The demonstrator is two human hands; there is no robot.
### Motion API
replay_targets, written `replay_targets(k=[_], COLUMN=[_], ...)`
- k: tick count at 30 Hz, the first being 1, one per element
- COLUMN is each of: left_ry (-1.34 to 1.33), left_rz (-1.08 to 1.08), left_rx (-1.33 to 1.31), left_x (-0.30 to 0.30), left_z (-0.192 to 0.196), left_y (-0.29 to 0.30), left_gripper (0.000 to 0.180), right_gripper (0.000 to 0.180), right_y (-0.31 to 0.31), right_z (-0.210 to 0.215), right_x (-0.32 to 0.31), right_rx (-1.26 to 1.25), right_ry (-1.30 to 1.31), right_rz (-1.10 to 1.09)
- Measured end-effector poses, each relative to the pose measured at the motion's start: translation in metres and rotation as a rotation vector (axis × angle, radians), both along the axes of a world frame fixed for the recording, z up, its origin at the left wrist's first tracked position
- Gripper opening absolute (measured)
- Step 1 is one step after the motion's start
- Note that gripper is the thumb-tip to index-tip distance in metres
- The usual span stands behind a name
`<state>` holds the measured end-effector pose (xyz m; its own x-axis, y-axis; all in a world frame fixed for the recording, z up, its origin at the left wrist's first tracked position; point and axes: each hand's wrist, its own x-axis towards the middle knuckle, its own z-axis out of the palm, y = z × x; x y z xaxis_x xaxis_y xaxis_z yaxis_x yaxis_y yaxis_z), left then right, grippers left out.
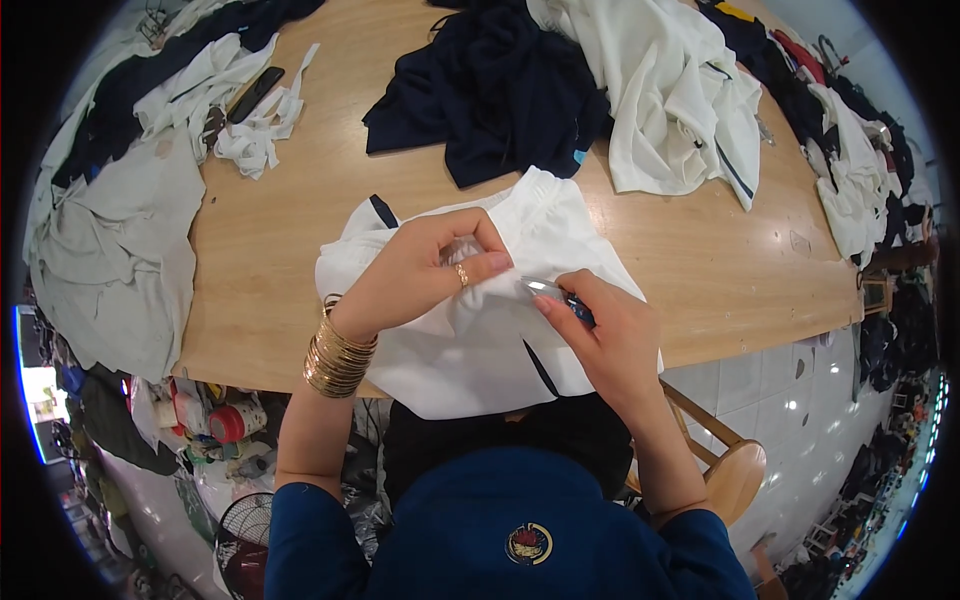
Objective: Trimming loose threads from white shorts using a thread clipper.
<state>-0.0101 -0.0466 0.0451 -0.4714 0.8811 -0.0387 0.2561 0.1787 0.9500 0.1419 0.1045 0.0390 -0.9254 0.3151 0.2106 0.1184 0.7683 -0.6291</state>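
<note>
A white garment with dark navy trim lies bunched at the near edge of the table and hangs over it toward my lap. My left hand pinches a fold of it between thumb and fingers near the middle. In my right hand is a small pair of thread snips, metal-bladed with a dark blue handle. Their tips point left, close to my left fingertips at the cloth. Whether the blades touch a thread is too small to tell.
The wooden table bears a navy garment and a white garment beyond my hands. Grey cloth, white strips and a dark phone-like object lie left. More clothes line the right. A wooden stool stands below.
</note>
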Motion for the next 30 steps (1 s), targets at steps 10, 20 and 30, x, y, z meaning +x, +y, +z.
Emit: replay_targets(k=[10,20,30], left_ry=[-0.103,-0.12,-0.15], left_rz=[0.065,0.029,0.089], left_rx=[-0.017,-0.052,0.038], left_x=[-0.003,-0.001,-0.004], left_z=[-0.008,0.0,-0.011], left_y=[0.002,0.005,0.003], left_gripper=[0.025,0.021,0.018], right_gripper=[0.026,0.029,0.031], right_y=[-0.004,-0.001,-0.003], right_z=[0.003,0.007,0.0], right_x=[-0.009,-0.012,-0.017], right_rx=[0.022,0.094,-0.176], right_ry=[0.006,-0.028,-0.056], right_rz=[0.003,0.038,0.001])
